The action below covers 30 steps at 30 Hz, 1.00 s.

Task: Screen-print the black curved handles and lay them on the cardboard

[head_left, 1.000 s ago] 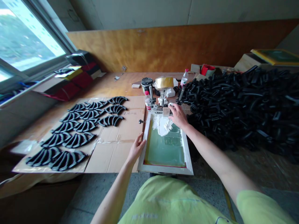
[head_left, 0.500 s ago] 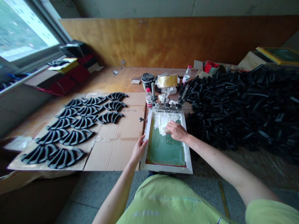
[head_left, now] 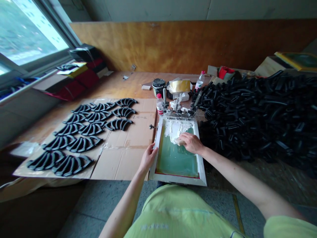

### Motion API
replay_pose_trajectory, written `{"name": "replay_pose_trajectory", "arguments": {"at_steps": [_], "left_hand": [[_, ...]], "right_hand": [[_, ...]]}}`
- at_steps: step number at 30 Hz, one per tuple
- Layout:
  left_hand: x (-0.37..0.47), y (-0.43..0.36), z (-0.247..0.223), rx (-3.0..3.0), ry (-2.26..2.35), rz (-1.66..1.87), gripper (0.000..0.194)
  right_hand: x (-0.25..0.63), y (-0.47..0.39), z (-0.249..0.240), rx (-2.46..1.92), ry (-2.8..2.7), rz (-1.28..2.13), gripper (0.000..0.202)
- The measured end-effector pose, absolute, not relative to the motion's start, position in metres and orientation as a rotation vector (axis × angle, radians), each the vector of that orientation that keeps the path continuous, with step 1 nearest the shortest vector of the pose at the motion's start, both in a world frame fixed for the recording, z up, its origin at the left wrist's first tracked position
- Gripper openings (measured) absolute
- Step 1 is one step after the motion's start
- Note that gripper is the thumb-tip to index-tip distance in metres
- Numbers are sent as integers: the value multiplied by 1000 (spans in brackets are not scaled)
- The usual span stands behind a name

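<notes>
A silkscreen frame (head_left: pixel 202 172) with green mesh (head_left: pixel 177 163) lies in front of me, its far end at a metal hinge clamp (head_left: pixel 179 113). White ink (head_left: pixel 173 129) is smeared thickly over the far part of the mesh. My right hand (head_left: pixel 191 142) is closed around a small pale scraper (head_left: pixel 180 142), whose edge rests in the ink. Most of the scraper is hidden by my fingers. At the frame's left side, my left hand (head_left: pixel 149 156) grips the rim.
Black curved slotted parts (head_left: pixel 73 164) lie in rows on cardboard (head_left: pixel 128 162) to the left. A big heap of loose black parts (head_left: pixel 260 115) fills the right side. Behind the clamp stand bottles (head_left: pixel 159 105), an ink tub (head_left: pixel 158 86) and a tape roll (head_left: pixel 180 86).
My right hand has drawn the scraper slightly toward me over the mesh. My left hand stays on the rim. The whole view has shifted a little.
</notes>
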State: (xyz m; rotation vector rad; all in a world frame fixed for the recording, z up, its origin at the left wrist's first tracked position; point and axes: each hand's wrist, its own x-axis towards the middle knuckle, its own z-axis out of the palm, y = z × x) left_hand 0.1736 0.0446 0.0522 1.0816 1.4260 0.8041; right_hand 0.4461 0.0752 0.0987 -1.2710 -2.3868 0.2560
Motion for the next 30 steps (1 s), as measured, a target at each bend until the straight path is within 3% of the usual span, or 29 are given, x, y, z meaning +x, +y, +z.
{"name": "replay_pose_trajectory", "arguments": {"at_steps": [2,5,7,13,16,20,23,25,28,30], "left_hand": [[173,44,63,1060,1411,800,75],[170,44,95,1016,1349,795,79],[169,47,123,1006,1321,825,73],[188,91,192,1068,1089,1206,61],[205,111,201,1028,1008,1280,60],[229,93,177,869,1081,1253,58],[247,53,137,757,1117,811,65],[249,31,110,696,1118,637,66],[222,22,77,753,1255,604,63],[184,30,60,909,1479,571,61]], "right_hand": [[444,91,114,-1381,-2327,267,21],[445,132,140,-1607,-2185,241,52],[460,155,153,-1708,-2063,210,62],[540,145,131,-1924,-1476,222,28],[536,113,94,-1939,-1645,362,21],[482,78,65,-1731,-2142,322,29],[435,52,72,-1764,-2107,163,14],[411,34,81,-1605,-2170,161,16],[407,16,86,-1291,-2328,311,23],[435,17,79,-1383,-2273,331,30]]}}
